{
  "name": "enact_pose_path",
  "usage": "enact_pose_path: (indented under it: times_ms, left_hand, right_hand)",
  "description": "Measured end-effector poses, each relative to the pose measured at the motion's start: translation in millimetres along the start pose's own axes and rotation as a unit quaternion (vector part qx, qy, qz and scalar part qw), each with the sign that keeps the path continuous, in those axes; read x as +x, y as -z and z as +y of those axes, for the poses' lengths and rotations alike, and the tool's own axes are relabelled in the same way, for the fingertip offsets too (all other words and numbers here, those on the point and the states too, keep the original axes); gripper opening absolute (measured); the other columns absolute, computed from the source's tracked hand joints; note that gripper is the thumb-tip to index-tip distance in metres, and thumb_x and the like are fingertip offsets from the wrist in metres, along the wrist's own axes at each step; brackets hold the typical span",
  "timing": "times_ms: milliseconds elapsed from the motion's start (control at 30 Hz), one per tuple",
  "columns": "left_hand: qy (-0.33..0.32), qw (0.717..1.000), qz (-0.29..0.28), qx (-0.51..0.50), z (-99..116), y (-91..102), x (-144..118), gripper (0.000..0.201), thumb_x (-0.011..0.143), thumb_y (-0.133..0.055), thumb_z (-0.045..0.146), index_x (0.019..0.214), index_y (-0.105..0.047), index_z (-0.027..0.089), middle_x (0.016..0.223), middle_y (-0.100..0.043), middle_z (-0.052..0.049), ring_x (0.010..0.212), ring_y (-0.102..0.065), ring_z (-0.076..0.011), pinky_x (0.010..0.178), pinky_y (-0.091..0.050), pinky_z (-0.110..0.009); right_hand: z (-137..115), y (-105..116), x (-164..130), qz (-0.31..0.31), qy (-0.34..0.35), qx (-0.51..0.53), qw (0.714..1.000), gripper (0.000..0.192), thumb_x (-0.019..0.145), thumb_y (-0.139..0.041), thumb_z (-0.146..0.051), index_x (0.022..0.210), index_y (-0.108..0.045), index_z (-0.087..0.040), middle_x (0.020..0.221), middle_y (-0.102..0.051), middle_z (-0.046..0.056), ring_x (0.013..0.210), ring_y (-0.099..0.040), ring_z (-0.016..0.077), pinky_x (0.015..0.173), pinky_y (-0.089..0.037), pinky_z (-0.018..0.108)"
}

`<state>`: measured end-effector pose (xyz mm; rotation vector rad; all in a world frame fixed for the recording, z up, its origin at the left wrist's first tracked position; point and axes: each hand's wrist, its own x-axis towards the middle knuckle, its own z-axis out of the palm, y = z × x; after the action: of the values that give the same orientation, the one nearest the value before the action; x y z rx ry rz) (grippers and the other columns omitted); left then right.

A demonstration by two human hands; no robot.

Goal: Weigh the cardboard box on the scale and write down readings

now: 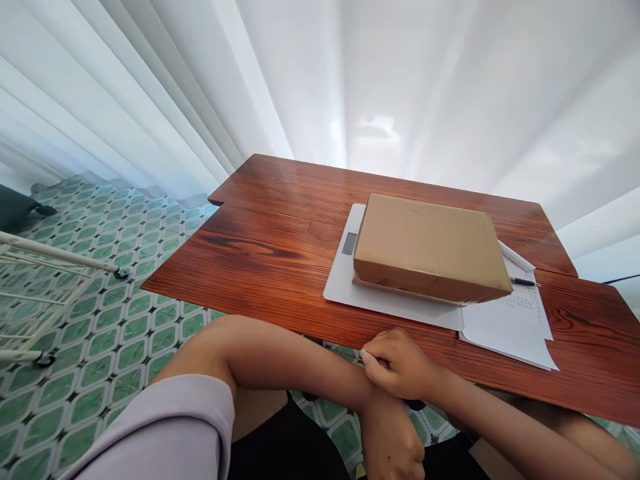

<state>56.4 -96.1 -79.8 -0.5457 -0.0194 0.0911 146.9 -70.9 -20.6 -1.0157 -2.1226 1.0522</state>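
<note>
A flat brown cardboard box (430, 247) lies on a white flat scale (345, 283) on the wooden table (260, 233). The scale's small grey display shows at its left side. My arms are crossed at the table's near edge. My right hand (400, 363) rests as a loose fist on my left wrist, just in front of the scale. My left hand (393, 440) hangs below the table edge with curled fingers and holds nothing. Neither hand touches the box.
White sheets of paper (510, 323) with writing lie under the box's right end, with a black pen (523, 282) on them. White curtains hang behind the table. A white metal rack (45, 267) on castors stands on the green tiled floor at left.
</note>
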Motion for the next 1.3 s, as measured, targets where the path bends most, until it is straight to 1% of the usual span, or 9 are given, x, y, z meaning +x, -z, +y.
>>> enact_pose_path:
  times_ms: [67,167,533,600,700,767,800,1000,1300]
  left_hand:
    - [-0.068,0.964,0.033,0.254,-1.0,-1.7,-0.9,0.009,0.071,-0.075,0.053,0.075,-0.070,0.046,0.065,-0.055,-0.012,0.068,-0.059,-0.0353,0.038,-0.031,-0.038]
    - [-0.162,0.830,0.061,0.530,-2.9,-3.5,-8.6,0.010,0.060,-0.075,0.054,0.064,-0.069,0.048,0.056,-0.047,-0.011,0.054,-0.052,-0.0333,0.036,-0.015,-0.033]
    - [-0.116,0.405,-0.072,0.904,-11.7,-42.6,-0.7,0.028,0.058,-0.072,0.026,0.039,-0.051,0.029,0.043,-0.045,0.001,0.035,-0.043,-0.0161,0.027,-0.023,-0.029]
    - [-0.088,0.234,-0.196,0.948,-11.4,-55.2,2.8,0.035,0.063,-0.069,0.011,0.040,-0.045,0.022,0.042,-0.044,0.005,0.034,-0.041,-0.0098,0.027,-0.029,-0.023]
    - [-0.169,-0.138,-0.425,0.879,-5.8,-74.3,4.5,0.040,0.071,-0.066,0.004,0.042,-0.046,0.021,0.044,-0.038,0.004,0.036,-0.033,-0.0077,0.028,-0.027,-0.020]
    - [-0.244,-0.303,-0.458,0.799,-0.5,-89.0,3.3,0.041,0.076,-0.064,0.007,0.043,-0.047,0.024,0.047,-0.035,0.003,0.039,-0.031,-0.0104,0.029,-0.027,-0.024]
    - [-0.260,-0.335,-0.439,0.792,1.7,-97.7,2.1,0.040,0.078,-0.065,0.009,0.045,-0.049,0.024,0.049,-0.037,0.003,0.042,-0.033,-0.0113,0.031,-0.030,-0.025]
    - [-0.405,-0.346,-0.215,0.819,-1.3,-163.9,-9.1,0.016,0.084,-0.053,0.018,0.071,-0.062,0.020,0.063,-0.059,-0.002,0.053,-0.049,-0.0155,0.043,-0.040,-0.031]
    - [-0.560,-0.188,0.039,0.806,16.8,-229.6,-40.2,0.035,0.089,-0.050,0.010,0.120,-0.062,0.023,0.109,-0.071,-0.005,0.104,-0.063,-0.0224,0.094,-0.051,-0.041]
  right_hand:
    - [0.4,0.8,1.7,0.002,-0.001,0.001,1.000,0.033,0.086,-0.045,-0.020,0.058,-0.027,-0.018,0.052,-0.029,-0.005,0.049,-0.026,0.0082,0.054,-0.020,0.028]
    - [0.8,1.8,4.1,0.010,-0.013,0.010,1.000,0.036,0.087,-0.046,-0.023,0.057,-0.028,-0.017,0.052,-0.030,-0.005,0.049,-0.026,0.0078,0.053,-0.018,0.028]
    - [-34.0,19.9,10.4,-0.025,-0.049,-0.072,0.996,0.038,0.089,-0.057,-0.024,0.055,-0.040,-0.015,0.052,-0.037,-0.006,0.053,-0.028,0.0085,0.056,-0.017,0.028]
    - [-44.9,29.7,10.9,-0.005,-0.043,-0.109,0.993,0.038,0.089,-0.058,-0.024,0.055,-0.043,-0.015,0.052,-0.040,-0.005,0.053,-0.028,0.0087,0.055,-0.017,0.028]
    - [-60.1,48.9,9.0,0.030,-0.054,-0.161,0.985,0.036,0.090,-0.058,-0.025,0.056,-0.049,-0.015,0.055,-0.047,-0.004,0.054,-0.025,0.0097,0.056,-0.015,0.029]
    - [-68.2,63.7,5.7,0.070,-0.053,-0.177,0.980,0.037,0.092,-0.056,-0.025,0.056,-0.050,-0.016,0.056,-0.049,-0.003,0.054,-0.026,0.0100,0.056,-0.015,0.030]
    - [-71.3,71.5,3.7,0.101,-0.045,-0.176,0.978,0.038,0.092,-0.055,-0.025,0.056,-0.047,-0.016,0.056,-0.048,-0.003,0.054,-0.027,0.0099,0.056,-0.016,0.030]
    - [-77.3,121.4,-4.1,0.343,-0.014,-0.193,0.919,0.037,0.101,-0.039,-0.030,0.066,-0.035,-0.020,0.059,-0.044,-0.001,0.056,-0.037,0.0120,0.059,-0.024,0.030]
    - [-42.5,168.3,-8.7,0.460,-0.140,-0.196,0.855,0.031,0.096,-0.046,-0.039,0.123,-0.052,-0.025,0.133,-0.057,0.012,0.121,-0.056,0.0283,0.100,-0.047,0.045]
